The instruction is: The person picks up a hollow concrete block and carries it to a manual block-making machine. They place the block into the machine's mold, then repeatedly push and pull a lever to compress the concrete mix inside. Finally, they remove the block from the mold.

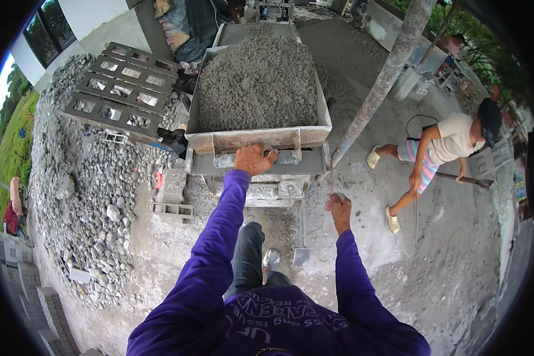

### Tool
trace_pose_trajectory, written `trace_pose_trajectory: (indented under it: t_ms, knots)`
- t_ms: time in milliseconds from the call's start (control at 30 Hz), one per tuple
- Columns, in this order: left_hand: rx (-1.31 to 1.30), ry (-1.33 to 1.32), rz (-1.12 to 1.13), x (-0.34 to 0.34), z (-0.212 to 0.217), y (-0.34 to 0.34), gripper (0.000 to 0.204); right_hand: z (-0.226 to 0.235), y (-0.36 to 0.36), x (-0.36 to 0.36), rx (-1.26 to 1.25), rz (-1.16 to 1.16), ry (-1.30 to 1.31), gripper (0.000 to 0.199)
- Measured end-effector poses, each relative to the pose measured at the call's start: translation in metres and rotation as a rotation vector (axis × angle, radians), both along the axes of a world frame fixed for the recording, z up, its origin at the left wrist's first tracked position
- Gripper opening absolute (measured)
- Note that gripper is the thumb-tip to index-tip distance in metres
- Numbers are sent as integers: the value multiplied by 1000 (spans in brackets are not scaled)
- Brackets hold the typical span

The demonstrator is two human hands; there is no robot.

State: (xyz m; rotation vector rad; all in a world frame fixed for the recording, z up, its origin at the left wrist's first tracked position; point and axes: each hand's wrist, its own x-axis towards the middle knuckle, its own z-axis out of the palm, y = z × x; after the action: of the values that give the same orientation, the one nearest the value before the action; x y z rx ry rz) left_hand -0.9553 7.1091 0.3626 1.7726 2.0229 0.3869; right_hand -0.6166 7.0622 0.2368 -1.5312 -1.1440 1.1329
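Note:
My left hand (256, 160) is closed round a horizontal bar handle (288, 158) on the front of a metal hopper box (255, 139). Heaped in that box is grey, damp-looking concrete mix (258, 83). Below the handle, a flat metal ledge (314, 160) belongs to the machine's frame. My right hand (339, 210) hangs in the air to the right of the machine, touching nothing. Its fingers are loosely curled and slightly blurred, with nothing visible in them.
Hollow concrete blocks (121, 86) stand in rows left of the hopper, beside a gravel pile (95, 207). A slanting metal pole (385, 77) rises at the right. Beyond it a co-worker (451, 142) steps with a shovel (477, 181). Another person (13, 207) shows at far left.

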Motion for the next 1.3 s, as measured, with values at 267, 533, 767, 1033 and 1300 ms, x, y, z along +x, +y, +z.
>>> trace_pose_trajectory:
  t_ms: [267, 533, 767, 1033, 1300]
  knots:
    - [419, -824, -48, -13, -5, 2, 39, 204, -13, 120, 447, -305, -372, 14]
    - [812, -168, 74, -107, 71, 52, 20, 507, 41, 73, 1014, -511, -662, 25]
    - [486, 77, 18, -134, 32, 179, 44, 501, 85, -6, 1066, -500, -806, 25]
    - [399, -17, 10, -104, 46, 178, 46, 438, 143, -22, 837, -468, -583, 64]
    - [95, 164, -193, -95, 49, 201, 51, 398, 229, -55, 981, -417, -464, 74]
